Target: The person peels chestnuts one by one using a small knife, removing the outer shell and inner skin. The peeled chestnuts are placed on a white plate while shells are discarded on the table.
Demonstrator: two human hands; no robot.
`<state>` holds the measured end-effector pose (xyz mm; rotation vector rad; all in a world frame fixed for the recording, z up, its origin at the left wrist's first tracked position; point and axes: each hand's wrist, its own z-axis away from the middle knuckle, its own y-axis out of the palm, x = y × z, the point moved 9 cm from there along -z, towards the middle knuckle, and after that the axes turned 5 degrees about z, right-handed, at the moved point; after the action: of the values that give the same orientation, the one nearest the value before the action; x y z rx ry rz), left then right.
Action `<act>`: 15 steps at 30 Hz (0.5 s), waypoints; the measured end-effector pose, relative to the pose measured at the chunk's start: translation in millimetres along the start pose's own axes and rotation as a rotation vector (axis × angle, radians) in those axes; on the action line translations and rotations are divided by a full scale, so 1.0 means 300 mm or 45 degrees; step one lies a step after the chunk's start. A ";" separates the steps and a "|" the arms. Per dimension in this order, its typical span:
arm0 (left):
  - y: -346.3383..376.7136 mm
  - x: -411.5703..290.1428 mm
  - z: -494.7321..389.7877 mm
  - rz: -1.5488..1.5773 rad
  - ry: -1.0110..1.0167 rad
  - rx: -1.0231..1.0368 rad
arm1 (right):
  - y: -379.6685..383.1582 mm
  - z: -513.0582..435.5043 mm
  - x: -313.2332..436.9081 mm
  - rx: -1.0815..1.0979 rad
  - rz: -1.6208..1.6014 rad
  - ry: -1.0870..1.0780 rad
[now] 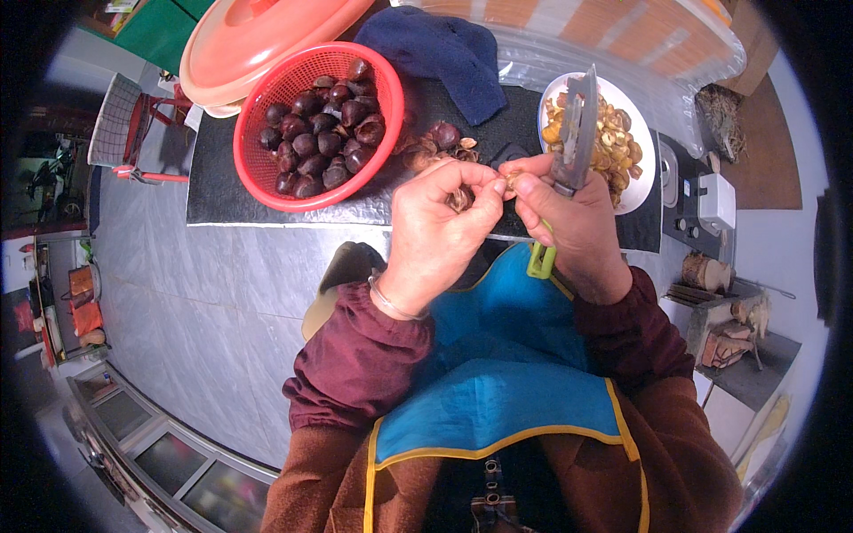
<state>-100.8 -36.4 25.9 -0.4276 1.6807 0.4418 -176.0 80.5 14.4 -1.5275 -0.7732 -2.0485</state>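
My left hand (443, 226) pinches a small chestnut piece (512, 180) between thumb and forefinger, over the front of the table. The fingertips of my right hand (580, 223) meet it from the other side. That hand also grips a knife (577, 133) with a green handle, its blade pointing up and away across the plate's near side. To the left, a red plastic basket (397, 93) holds many dark brown chestnuts (314, 143). A white plate (643, 130) on the right bears peeled, yellowish chestnuts (610, 136). Shell scraps (426, 150) lie behind my left hand, which partly covers them.
A navy cloth (440, 53) lies at the back of the black-covered table (520, 113). An orange plastic lid (266, 40) leans behind the basket. My blue apron (506, 400) covers my lap. A stove-like unit (700, 200) stands at right, a chair (126, 126) at far left.
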 end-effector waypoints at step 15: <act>-0.008 -0.003 0.005 -0.132 0.174 -0.172 | 0.022 -0.001 -0.013 -0.023 -0.001 0.010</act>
<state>-98.2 -37.5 26.3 -0.6541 1.7565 0.4598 -170.8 75.7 11.8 -1.5284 -0.7539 -2.0663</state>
